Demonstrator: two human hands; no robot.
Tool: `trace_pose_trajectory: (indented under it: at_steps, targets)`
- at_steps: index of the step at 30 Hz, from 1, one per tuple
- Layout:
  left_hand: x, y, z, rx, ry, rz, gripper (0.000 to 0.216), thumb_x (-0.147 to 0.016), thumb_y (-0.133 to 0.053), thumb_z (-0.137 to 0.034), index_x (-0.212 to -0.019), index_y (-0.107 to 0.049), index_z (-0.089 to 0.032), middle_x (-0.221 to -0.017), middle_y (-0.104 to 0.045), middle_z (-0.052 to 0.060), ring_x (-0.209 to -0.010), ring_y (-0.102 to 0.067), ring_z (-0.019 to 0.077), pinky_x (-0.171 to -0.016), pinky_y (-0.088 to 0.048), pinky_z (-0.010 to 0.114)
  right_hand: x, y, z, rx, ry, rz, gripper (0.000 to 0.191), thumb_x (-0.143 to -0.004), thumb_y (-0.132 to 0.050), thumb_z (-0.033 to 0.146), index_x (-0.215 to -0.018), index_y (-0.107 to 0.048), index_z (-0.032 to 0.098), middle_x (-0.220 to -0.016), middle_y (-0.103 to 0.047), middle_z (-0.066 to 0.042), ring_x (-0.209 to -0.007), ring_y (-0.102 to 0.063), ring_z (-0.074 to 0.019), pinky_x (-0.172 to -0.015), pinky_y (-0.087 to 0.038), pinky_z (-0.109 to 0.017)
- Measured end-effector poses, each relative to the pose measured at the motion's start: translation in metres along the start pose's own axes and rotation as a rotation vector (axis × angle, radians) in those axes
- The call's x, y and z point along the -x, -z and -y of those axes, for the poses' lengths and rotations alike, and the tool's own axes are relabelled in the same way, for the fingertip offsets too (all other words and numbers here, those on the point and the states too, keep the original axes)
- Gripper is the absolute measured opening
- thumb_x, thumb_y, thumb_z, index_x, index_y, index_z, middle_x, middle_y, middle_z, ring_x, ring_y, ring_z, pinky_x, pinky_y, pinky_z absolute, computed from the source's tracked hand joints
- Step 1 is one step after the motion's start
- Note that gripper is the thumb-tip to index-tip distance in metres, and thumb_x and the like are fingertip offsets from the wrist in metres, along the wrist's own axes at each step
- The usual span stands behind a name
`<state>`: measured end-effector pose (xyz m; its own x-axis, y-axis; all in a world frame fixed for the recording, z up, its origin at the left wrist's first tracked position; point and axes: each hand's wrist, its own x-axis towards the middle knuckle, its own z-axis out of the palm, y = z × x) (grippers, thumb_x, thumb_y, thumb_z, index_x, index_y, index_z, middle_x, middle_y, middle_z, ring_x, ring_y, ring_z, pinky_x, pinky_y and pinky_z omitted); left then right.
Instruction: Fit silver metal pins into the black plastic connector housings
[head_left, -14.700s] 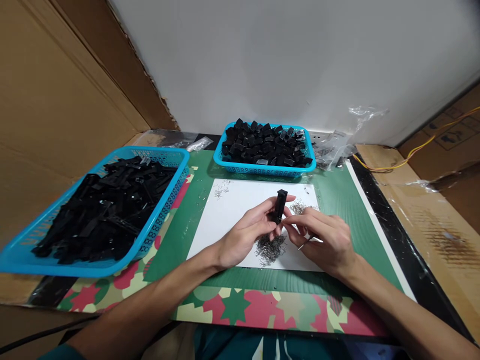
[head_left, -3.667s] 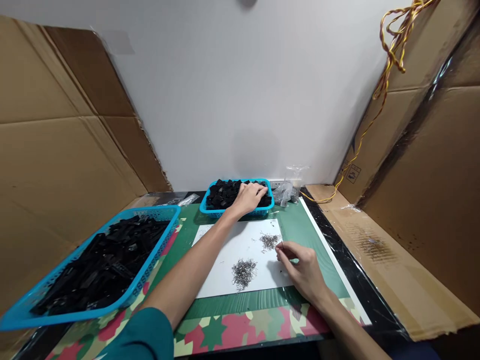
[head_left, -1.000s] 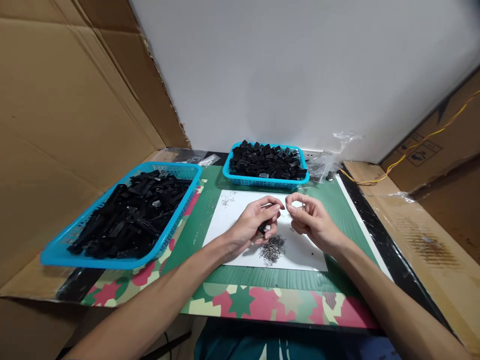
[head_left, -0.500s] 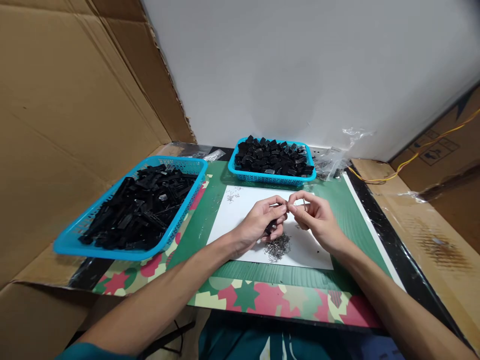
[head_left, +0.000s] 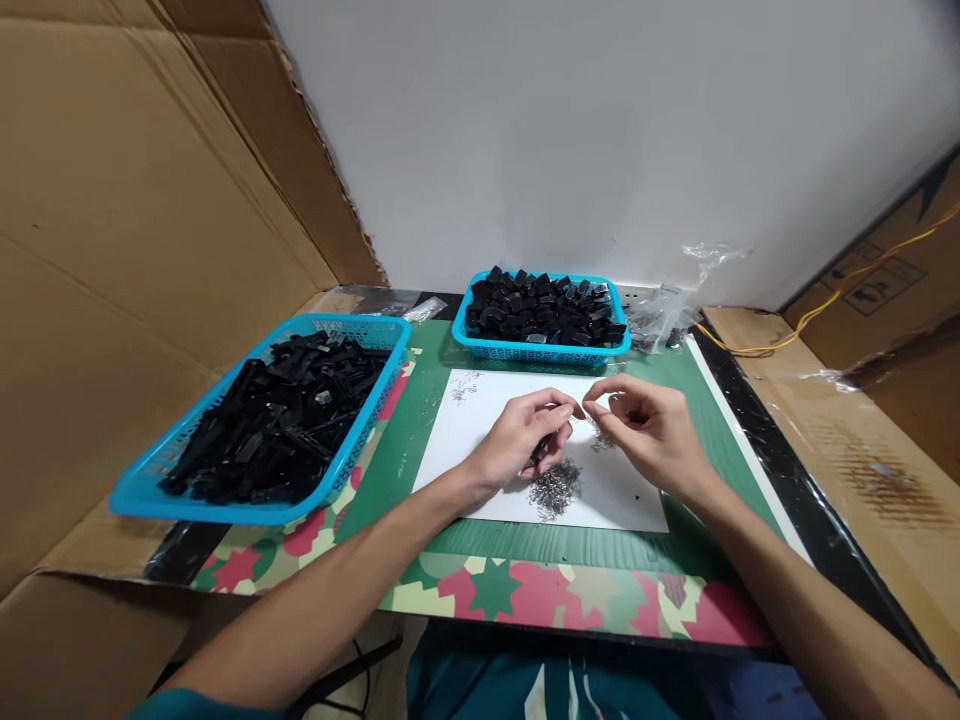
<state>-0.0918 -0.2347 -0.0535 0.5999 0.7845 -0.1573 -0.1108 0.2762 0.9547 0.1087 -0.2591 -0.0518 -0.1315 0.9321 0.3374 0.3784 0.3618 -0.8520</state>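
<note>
My left hand (head_left: 529, 435) is closed around a small black plastic piece (head_left: 537, 456), mostly hidden by the fingers. Just to its right, my right hand (head_left: 643, 425) has thumb and forefinger pinched together; whatever is between them is too small to make out. A narrow gap separates the fingertips of both hands. Below them lies a pile of tiny metal pins or springs (head_left: 555, 490) on a white sheet (head_left: 480, 465). A smaller scatter of metal bits (head_left: 601, 438) sits beside the right fingers, and another few bits (head_left: 459, 394) lie at the sheet's far left corner.
A blue basket (head_left: 375, 440) of long black plastic parts stands at the left. Behind the sheet is a second blue basket (head_left: 540, 354) heaped with short black parts. Clear plastic bags (head_left: 664, 315) lie to its right. Cardboard walls (head_left: 150, 180) and a yellow cable (head_left: 817, 312) flank the table.
My right hand has drawn slightly right, away from the left fingertips that it was touching. The left hand keeps its hold on the black piece. The view has shifted a little.
</note>
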Motion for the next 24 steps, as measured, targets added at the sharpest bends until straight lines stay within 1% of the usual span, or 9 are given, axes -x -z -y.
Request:
trace_pose_trajectory:
  at_steps: [2,4,8,10,14,19,22,24]
  targets:
    - [0.001,0.000,-0.003,0.096,0.086,0.065,0.027,-0.098,-0.064,-0.046,-0.100,-0.060,-0.020,-0.071,-0.049,-0.005,-0.041,-0.042,0.0041,-0.034,-0.018,0.016,0.000,0.002,0.000,-0.008,0.042,-0.001,0.017,-0.099,-0.066,0.035,-0.094,-0.072,0.020,-0.061,-0.031,0.006,-0.055,-0.027,-0.0113,-0.054,-0.024,-0.029]
    - [0.003,0.000,-0.005,0.183,0.132,0.097,0.027,-0.099,-0.062,-0.047,-0.097,-0.058,-0.020,-0.070,-0.046,-0.005,-0.043,-0.041,0.0037,-0.036,-0.018,0.015,0.000,0.003,0.000,-0.028,0.083,0.020,0.015,-0.099,-0.066,0.033,-0.095,-0.073,0.020,-0.062,-0.034,0.006,-0.056,-0.029,-0.0114,-0.054,-0.025,-0.029]
    - [0.004,0.000,-0.006,0.241,0.145,0.120,0.029,-0.100,-0.062,-0.046,-0.093,-0.054,-0.019,-0.068,-0.044,-0.006,-0.043,-0.039,0.0033,-0.039,-0.020,0.015,0.000,0.002,0.000,-0.070,0.154,0.042,0.010,-0.098,-0.067,0.027,-0.096,-0.074,0.020,-0.064,-0.043,0.005,-0.056,-0.032,-0.0108,-0.053,-0.026,-0.028]
    - [0.005,0.000,-0.006,0.231,0.140,0.110,0.029,-0.099,-0.064,-0.045,-0.093,-0.054,-0.019,-0.067,-0.042,-0.006,-0.043,-0.039,0.0030,-0.040,-0.020,0.016,0.000,0.001,0.000,-0.086,0.159,0.042,0.010,-0.097,-0.069,0.026,-0.095,-0.076,0.019,-0.063,-0.043,0.005,-0.056,-0.031,-0.0104,-0.052,-0.025,-0.028]
    - [0.003,0.000,-0.005,0.150,0.064,0.054,0.031,-0.098,-0.065,-0.048,-0.093,-0.055,-0.019,-0.065,-0.042,-0.007,-0.043,-0.039,0.0030,-0.041,-0.021,0.016,-0.001,-0.001,0.000,-0.103,0.073,0.004,0.014,-0.095,-0.072,0.030,-0.093,-0.079,0.018,-0.059,-0.035,0.006,-0.055,-0.027,-0.0102,-0.051,-0.022,-0.028]
    - [-0.001,0.002,0.003,-0.021,-0.087,-0.045,0.036,-0.095,-0.067,-0.053,-0.092,-0.056,-0.019,-0.066,-0.044,-0.008,-0.043,-0.038,0.0034,-0.043,-0.026,0.018,-0.002,-0.008,-0.002,-0.205,-0.117,-0.002,0.022,-0.092,-0.075,0.038,-0.093,-0.080,0.016,-0.057,-0.032,0.007,-0.053,-0.027,-0.0095,-0.051,-0.021,-0.027]
    - [-0.001,0.000,0.004,-0.180,-0.171,-0.125,0.036,-0.095,-0.067,-0.053,-0.092,-0.059,-0.018,-0.071,-0.047,-0.006,-0.051,-0.042,0.0049,-0.047,-0.032,0.019,-0.002,-0.011,-0.003,-0.288,-0.218,-0.004,0.023,-0.087,-0.079,0.037,-0.090,-0.080,0.015,-0.056,-0.029,0.009,-0.052,-0.024,-0.0085,-0.050,-0.019,-0.026]
    - [0.001,-0.001,0.003,-0.255,-0.195,-0.153,0.032,-0.097,-0.065,-0.049,-0.096,-0.063,-0.017,-0.074,-0.050,-0.004,-0.057,-0.044,0.0068,-0.052,-0.035,0.020,-0.001,-0.011,-0.002,-0.322,-0.253,-0.023,0.022,-0.084,-0.081,0.036,-0.088,-0.079,0.014,-0.055,-0.027,0.010,-0.051,-0.024,-0.0082,-0.049,-0.020,-0.026]
